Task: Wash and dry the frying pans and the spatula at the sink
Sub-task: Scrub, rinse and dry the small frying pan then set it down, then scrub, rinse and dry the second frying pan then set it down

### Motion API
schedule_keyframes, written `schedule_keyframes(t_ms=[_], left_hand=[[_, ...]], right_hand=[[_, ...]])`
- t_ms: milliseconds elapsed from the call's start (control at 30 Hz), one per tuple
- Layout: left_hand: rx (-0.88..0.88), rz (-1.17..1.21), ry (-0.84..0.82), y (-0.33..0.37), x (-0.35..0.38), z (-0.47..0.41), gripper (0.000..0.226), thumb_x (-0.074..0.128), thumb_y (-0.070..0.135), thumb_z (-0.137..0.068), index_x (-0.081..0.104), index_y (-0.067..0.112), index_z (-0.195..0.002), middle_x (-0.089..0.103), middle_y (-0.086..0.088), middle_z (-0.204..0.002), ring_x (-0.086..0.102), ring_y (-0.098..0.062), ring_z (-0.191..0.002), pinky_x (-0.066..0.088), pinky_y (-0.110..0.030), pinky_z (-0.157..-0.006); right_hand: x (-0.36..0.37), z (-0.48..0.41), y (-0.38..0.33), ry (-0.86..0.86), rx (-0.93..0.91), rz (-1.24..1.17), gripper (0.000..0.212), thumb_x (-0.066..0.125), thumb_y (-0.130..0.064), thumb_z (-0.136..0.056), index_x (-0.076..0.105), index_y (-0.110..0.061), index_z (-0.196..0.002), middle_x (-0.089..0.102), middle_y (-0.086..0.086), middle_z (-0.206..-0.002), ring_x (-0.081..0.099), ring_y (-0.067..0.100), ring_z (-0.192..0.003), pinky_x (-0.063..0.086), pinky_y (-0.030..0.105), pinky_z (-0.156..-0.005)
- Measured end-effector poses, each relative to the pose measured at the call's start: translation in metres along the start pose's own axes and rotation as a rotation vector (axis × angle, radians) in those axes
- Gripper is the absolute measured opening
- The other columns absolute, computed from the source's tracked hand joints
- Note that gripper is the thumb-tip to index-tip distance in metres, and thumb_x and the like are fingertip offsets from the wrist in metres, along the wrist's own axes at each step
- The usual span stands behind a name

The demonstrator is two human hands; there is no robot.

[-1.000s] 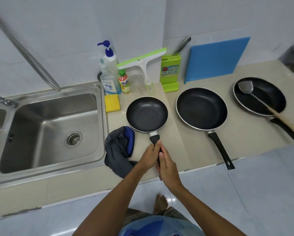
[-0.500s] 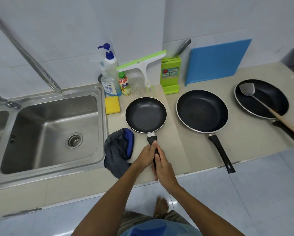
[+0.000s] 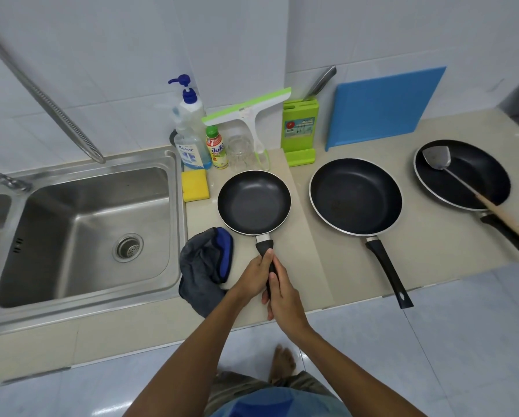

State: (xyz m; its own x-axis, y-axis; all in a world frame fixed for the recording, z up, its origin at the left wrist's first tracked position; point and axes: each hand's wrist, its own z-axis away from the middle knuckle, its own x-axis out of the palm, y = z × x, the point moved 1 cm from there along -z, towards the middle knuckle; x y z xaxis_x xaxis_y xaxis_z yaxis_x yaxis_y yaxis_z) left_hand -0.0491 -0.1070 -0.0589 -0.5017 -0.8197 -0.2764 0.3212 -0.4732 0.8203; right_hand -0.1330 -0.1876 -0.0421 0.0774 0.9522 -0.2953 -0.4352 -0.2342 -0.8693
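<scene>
Small frying pan (image 3: pixel 253 203): on the bench (image 3: pixel 432 245) just right of the sink (image 3: pixel 71 206), bowl up, handle (image 3: pixel 264 246) pointing toward the person. Left hand (image 3: pixel 253 276) is wrapped round the handle nearer the bowl. Right hand (image 3: pixel 285 299) is closed on the same handle just behind it, the two hands touching. Base resting or slightly lifted: cannot tell from above.

Between pan and sink: grey-and-blue cloth (image 3: pixel 204 266) bunched at the sink's edge, close beside the left hand. Yellow sponge (image 3: pixel 195 185) lies behind the cloth.

Behind the pan, along the wall: pump soap bottle (image 3: pixel 190 136), small green-capped bottle (image 3: pixel 216 149), clear glass (image 3: pixel 240 152), leaning squeegee (image 3: pixel 249 112), green knife block (image 3: pixel 300 130), propped blue cutting board (image 3: pixel 381 106).

Right of it: middle frying pan (image 3: pixel 354 195), apart from the small one, handle end past the bench edge. Far frying pan (image 3: pixel 475 176) beyond holds the spatula (image 3: pixel 463 182), blade in the bowl, wooden handle over the rim.

Metal hose (image 3: pixel 50 100) slants down toward the sink's back rim.
</scene>
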Motion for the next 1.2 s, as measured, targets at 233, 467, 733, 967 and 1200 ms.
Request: schedule_keyframes(t_ms=[233,467,733,967,1200], left_hand=[[-0.014,0.002,-0.006,0.004,0.0,0.004,0.057,0.025,0.044,-0.111,0.059,0.01,-0.08,0.064,-0.002,-0.07,0.063,-0.006,-0.063,0.05,-0.011,-0.06],[-0.041,-0.307,0.169,0.011,-0.003,0.009,0.055,0.028,0.057,-0.106,0.056,0.011,-0.099,0.066,-0.006,-0.091,0.061,-0.017,-0.077,0.045,-0.028,-0.067],[0.238,-1.109,0.456,0.033,-0.012,0.031,0.051,0.036,0.06,-0.103,0.06,0.015,-0.105,0.062,-0.003,-0.099,0.059,-0.022,-0.091,0.052,-0.038,-0.081],[0.616,-1.222,0.368,0.046,0.004,0.015,0.05,0.046,0.054,-0.102,0.066,0.011,-0.117,0.066,-0.013,-0.128,0.062,-0.029,-0.114,0.049,-0.043,-0.098],[0.681,-1.222,0.174,0.074,0.076,0.002,0.063,0.039,0.06,-0.102,0.06,0.01,-0.135,0.053,-0.016,-0.15,0.052,-0.033,-0.134,0.044,-0.048,-0.108]], right_hand=[[0.0,-0.001,0.001,0.004,-0.002,-0.015,0.046,0.03,-0.035,-0.11,0.027,-0.039,-0.155,0.06,-0.027,-0.11,0.069,0.003,-0.094,0.055,0.011,-0.071],[-0.006,-0.005,0.004,-0.001,-0.028,0.083,0.046,0.034,-0.039,-0.108,0.032,-0.037,-0.154,0.065,-0.022,-0.114,0.071,0.016,-0.096,0.06,0.026,-0.082],[-0.049,-0.016,0.007,0.128,-0.34,0.775,0.038,0.039,-0.046,-0.106,0.047,-0.027,-0.137,0.062,-0.002,-0.116,0.06,0.016,-0.099,0.059,0.031,-0.074],[-0.09,-0.017,0.007,0.176,-0.433,1.054,0.05,0.04,-0.05,-0.103,0.053,-0.022,-0.142,0.058,0.003,-0.142,0.057,0.025,-0.126,0.05,0.038,-0.101],[-0.167,-0.01,0.034,0.311,-0.231,1.195,0.051,0.051,-0.052,-0.099,0.058,-0.021,-0.138,0.061,0.009,-0.139,0.059,0.033,-0.125,0.054,0.045,-0.097]])
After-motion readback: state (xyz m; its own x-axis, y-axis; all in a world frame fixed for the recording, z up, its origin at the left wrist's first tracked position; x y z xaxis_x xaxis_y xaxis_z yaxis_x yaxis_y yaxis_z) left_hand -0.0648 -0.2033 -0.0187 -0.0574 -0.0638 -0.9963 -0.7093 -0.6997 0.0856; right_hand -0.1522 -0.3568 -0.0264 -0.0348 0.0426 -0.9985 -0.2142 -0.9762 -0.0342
